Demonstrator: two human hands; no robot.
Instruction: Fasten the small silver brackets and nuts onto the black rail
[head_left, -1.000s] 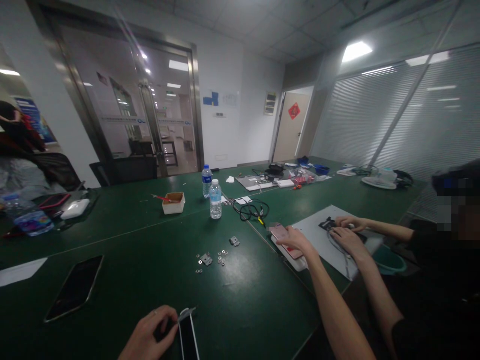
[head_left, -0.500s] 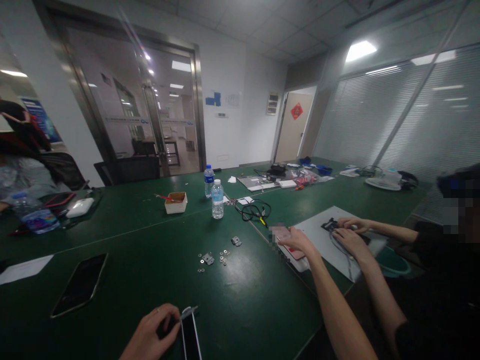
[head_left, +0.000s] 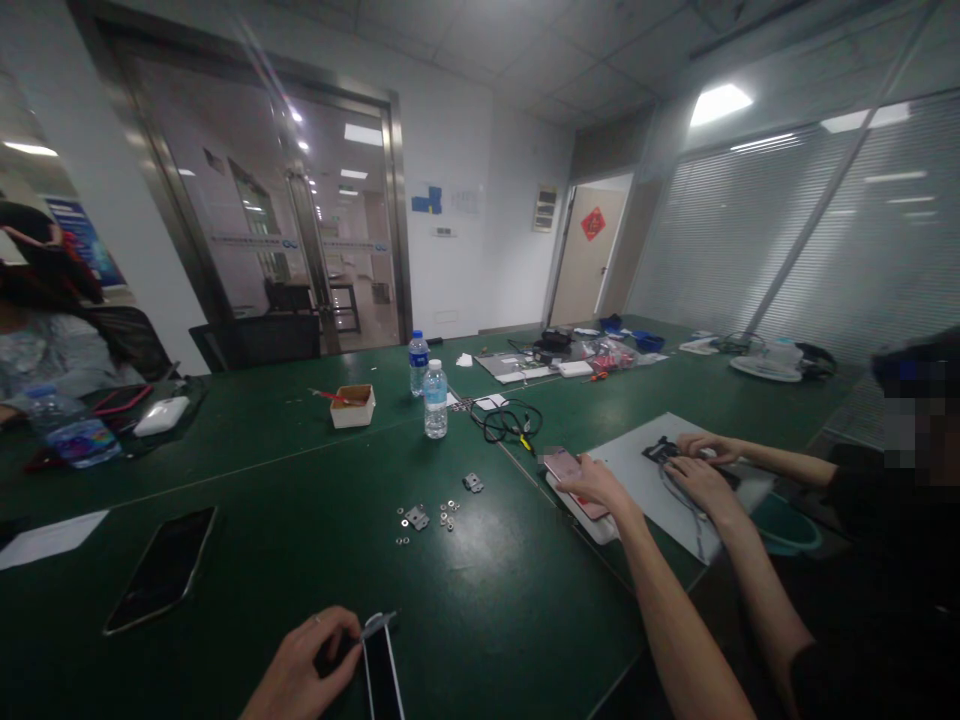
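My left hand (head_left: 296, 668) is at the bottom edge, fingers pinched on a small dark thing I cannot make out. It sits at the top end of a white-framed phone (head_left: 381, 675) lying on the green table (head_left: 517, 600). My right arm reaches far forward to the right. My right hand (head_left: 596, 482) is curled over a pink phone (head_left: 564, 466) that rests on a white block (head_left: 596, 522). Small metal washers and brackets (head_left: 431, 515) lie scattered between my hands.
A co-worker's two hands (head_left: 694, 465) work on a dark part on a grey mat (head_left: 637, 470) to the right. A black phone (head_left: 161, 568) lies at left. Two water bottles (head_left: 433, 400), a small box (head_left: 352, 405) and a black cable (head_left: 510, 420) stand farther back.
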